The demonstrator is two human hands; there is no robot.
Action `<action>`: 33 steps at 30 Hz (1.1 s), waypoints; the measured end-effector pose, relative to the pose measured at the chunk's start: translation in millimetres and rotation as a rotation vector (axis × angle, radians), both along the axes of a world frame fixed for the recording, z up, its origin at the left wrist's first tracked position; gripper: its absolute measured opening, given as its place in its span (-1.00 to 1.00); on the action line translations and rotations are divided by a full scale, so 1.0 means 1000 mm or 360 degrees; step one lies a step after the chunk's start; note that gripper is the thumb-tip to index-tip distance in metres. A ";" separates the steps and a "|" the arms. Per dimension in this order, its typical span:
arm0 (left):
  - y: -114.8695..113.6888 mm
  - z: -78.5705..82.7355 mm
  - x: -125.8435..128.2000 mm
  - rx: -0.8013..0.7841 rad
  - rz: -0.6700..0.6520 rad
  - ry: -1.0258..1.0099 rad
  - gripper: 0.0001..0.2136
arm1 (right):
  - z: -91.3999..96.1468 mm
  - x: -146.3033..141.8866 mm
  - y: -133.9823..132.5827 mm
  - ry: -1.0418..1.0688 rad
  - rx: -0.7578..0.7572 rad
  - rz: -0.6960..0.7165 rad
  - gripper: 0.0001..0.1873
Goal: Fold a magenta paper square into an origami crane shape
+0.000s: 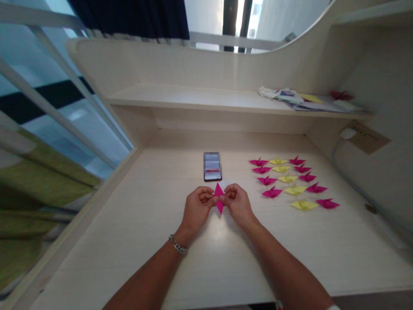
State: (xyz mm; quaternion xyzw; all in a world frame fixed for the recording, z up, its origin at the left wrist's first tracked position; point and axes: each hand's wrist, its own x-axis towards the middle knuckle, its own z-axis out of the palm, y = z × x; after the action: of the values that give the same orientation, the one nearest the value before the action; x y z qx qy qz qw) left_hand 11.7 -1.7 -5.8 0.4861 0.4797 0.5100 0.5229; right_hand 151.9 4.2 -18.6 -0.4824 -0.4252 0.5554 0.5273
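"Going by the head view, what is being held, and where?"

"A pink paper [218, 191] is being pinched at both sides, between the left hand [199, 206] and the right hand [238, 204]. It is being held over the middle of the desk [129, 241], on the near side of the phone [212, 165], with one point being aimed at the phone and the other being turned toward the body."

"Is either side being left loose?"

"Neither. Each side is being gripped by a thumb and bent fingers. Whether the desk is being touched by the paper cannot be told."

"What is being risked from here?"

"A tear, mainly, or a skewed fold. Something thin is apparently being handled, so if one side were being pulled harder than the other, the paper could be split or its points drawn out of line. If a thumb were being pressed too hard, a stray crease could be made."

"And around the hands?"

"The phone is being crowded by the far point; it could be nudged if the hands were being pushed forward. To the right, pink birds [272, 192] and yellow birds [304, 205] are being displayed in columns, which could be knocked askew if the right hand were being swung outward."
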 end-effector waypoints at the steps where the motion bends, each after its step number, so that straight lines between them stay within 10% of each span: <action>1: 0.000 0.000 0.000 0.0000 0.0012 -0.0014 -0.70 | 0.000 0.000 0.000 0.0030 -0.0005 0.0012 -0.68; 15: -0.001 0.000 0.000 0.0091 0.0172 0.0297 -0.76 | 0.006 0.000 -0.009 -0.0604 0.0379 -0.0211 -0.86; 20: -0.005 -0.001 0.002 0.0187 0.0041 0.0334 -0.78 | -0.002 -0.005 -0.006 -0.0181 0.0253 0.0063 -0.70; 33: 0.002 -0.005 0.001 0.0113 0.0102 0.0120 -0.80 | -0.007 -0.001 -0.001 0.0063 0.0098 -0.0039 -0.71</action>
State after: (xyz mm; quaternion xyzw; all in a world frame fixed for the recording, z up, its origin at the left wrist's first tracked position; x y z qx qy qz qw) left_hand 12.7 0.0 -10.6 0.5075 0.4961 0.5246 0.4703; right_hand 151.0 2.8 -25.3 -0.4601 -0.4256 0.5449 0.5570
